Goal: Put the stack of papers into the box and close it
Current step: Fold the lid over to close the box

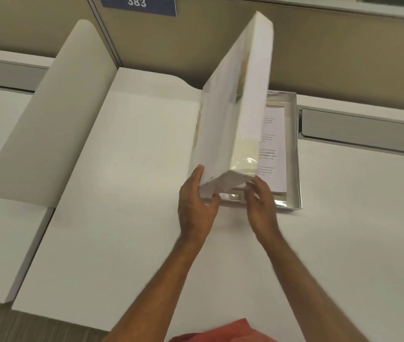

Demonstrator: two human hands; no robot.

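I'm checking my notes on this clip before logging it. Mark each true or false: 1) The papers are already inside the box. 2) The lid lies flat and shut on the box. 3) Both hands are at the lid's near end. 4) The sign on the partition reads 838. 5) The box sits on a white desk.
1) True: the papers lie in the box.
2) False: the lid is tilted up, not yet down.
3) True: the left hand and right hand are at its near end.
4) False: the sign reads 383.
5) True: it sits on the white desk.
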